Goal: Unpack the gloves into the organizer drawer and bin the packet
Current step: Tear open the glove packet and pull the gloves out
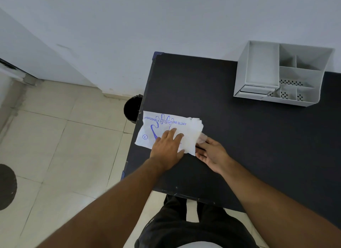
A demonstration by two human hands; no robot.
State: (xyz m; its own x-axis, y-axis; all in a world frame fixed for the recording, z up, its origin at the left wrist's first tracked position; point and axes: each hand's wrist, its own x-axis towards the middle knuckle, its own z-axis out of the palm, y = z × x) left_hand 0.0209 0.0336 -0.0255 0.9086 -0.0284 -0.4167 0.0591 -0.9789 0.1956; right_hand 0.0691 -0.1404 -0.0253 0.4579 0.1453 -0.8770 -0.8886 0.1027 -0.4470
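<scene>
A white packet printed "disposable polyethylene gloves" in blue lies flat near the left edge of the black table. My left hand presses flat on the packet's lower middle, fingers spread. A wad of thin clear gloves sticks out of the packet's right end. My right hand pinches the lower right edge of that wad. The grey organizer stands at the table's far right, its small drawer at the front left slightly pulled out.
A black bin stands on the tiled floor just left of the table, partly hidden by the table's edge. A white wall runs behind the table. My legs show below the table's near edge.
</scene>
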